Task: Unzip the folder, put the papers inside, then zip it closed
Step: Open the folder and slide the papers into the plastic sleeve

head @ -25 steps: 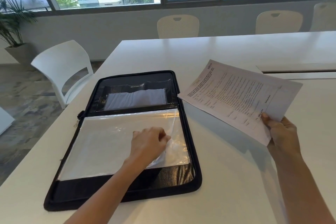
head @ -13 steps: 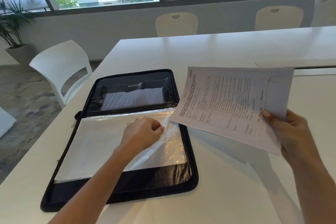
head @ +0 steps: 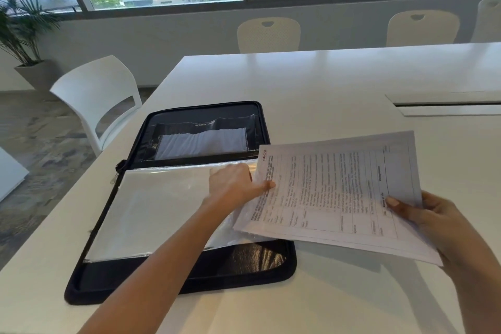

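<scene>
Closer now, the papers (head: 336, 192), gripped by the right hand (head: 431, 214), meet the left hand (head: 238, 184) pinching the folder (head: 189, 274) sleeve (head: 162, 206) open, ready for insertion.

1. The left hand (head: 235, 186) reaches forward over the near half of the folder (head: 151, 219), forearm bare, its thumb pressed on the papers (head: 333, 198) at their left edge.
2. The right hand (head: 431, 218) sits right of the folder, pinching the papers' right edge, thumb on top.
</scene>
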A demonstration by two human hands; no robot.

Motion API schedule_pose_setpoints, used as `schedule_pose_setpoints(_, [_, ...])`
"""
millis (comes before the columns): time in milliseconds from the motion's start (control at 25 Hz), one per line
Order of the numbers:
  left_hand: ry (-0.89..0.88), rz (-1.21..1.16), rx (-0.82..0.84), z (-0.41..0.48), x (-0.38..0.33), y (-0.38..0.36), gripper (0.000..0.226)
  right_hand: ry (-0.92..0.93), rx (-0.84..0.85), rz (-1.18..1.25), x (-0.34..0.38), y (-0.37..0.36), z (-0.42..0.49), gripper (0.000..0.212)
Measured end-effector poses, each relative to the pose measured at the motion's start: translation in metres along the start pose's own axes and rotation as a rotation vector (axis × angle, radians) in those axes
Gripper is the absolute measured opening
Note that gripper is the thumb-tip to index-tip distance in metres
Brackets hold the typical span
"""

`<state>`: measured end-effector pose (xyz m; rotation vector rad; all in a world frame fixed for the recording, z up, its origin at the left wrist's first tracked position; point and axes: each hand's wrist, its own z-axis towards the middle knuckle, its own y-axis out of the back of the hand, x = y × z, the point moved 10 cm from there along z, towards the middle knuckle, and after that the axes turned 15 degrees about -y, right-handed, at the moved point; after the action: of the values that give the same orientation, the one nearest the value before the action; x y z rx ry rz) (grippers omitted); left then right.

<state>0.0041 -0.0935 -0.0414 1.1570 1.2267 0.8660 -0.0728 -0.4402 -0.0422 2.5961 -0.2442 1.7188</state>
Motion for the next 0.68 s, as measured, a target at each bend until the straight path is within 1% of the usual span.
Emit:
schedule_pose_setpoints(80, [-0.005,-0.035,-0.020,0.014,0.001,-0.001,0.033,-0.033,0.005,0.004,-0.007,0.006,-0.002,0.016])
schedule_pose_setpoints(120, [-0.002,-0.043,-0.047,0.020,0.004,0.002,0.023,-0.044,0.013,0.001,-0.008,0.007,-0.002,0.018])
schedule_pose_setpoints(200, [0.011,-0.068,-0.115,0.027,0.012,0.011,0.014,-0.061,0.033,-0.014,-0.009,0.010,0.001,0.023])
schedule_pose_setpoints(400, [0.024,-0.107,-0.279,0.041,0.023,0.044,0.020,-0.114,0.103,-0.092,0.002,0.007,0.026,0.020])
schedule_pose_setpoints(520, [0.022,-0.121,-0.295,0.049,0.021,0.050,0.017,-0.141,0.155,-0.162,0.012,0.001,0.043,0.023])
schedule_pose_setpoints(680, [0.001,-0.083,-0.322,0.053,0.014,0.055,0.015,-0.153,0.221,-0.242,0.021,-0.012,0.061,0.026])
